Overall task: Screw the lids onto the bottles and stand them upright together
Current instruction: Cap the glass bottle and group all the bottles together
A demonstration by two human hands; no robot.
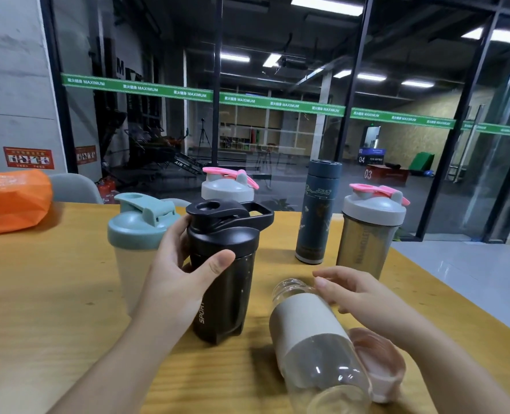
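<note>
Bottles all over a wooden table point(53, 309). Left hand point(176, 279) grips the black bottle point(222, 282), thumb across the front just under its black lid point(223, 225), fingers wrapped round the back. That bottle stands upright, lid on, carry loop pointing right. Just behind the left hand, touching or nearly so, a cream bottle point(131, 270) with a teal lid point(141, 222), upright. Behind the black one, a bottle with a grey lid and pink flip cap point(228, 185), body mostly hidden. Dark blue flask point(318, 210) upright further right, cap on. Beside it a smoky bottle point(364, 249) with grey lid and pink flap point(376, 204), upright at the table's right edge.

Clear bottle point(316, 345) with a grey sleeve lies on its side in front, open mouth toward the flask, no lid on it. Right hand point(364, 297) hovers over its neck, fingers loosely spread, holding nothing; can't tell if fingertips touch the glass. Pink lid point(379, 366) lies on the table against that bottle's lower half, under the right wrist.

Orange bag point(11, 201) at far left corner. Grey chair back point(74, 188) behind the table.
</note>
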